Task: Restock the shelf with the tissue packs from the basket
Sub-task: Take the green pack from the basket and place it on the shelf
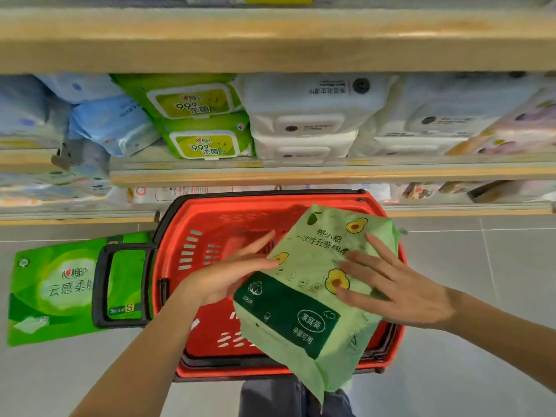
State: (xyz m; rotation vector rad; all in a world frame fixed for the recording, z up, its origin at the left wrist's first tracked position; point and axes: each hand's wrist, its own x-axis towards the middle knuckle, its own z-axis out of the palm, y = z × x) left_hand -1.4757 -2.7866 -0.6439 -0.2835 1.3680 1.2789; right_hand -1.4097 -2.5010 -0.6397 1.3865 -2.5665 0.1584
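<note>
Tissue pack (313, 284) btwn both hands, above basket (210, 218).

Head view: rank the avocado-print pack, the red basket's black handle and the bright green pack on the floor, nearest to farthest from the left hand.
1. Avocado-print pack: touching the left hand, on its right.
2. Black handle: on its left.
3. Bright green pack: far left, on the floor.

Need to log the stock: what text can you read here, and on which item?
"棉小柑 一次性云感棉柔", "家庭装": pale green pack held in both hands.
"心相印 云感柔", "S": green pack on the floor.
"99.9 杀菌": green wipes on the shelf.
White packs, shelf price tags: too blurred.
</note>
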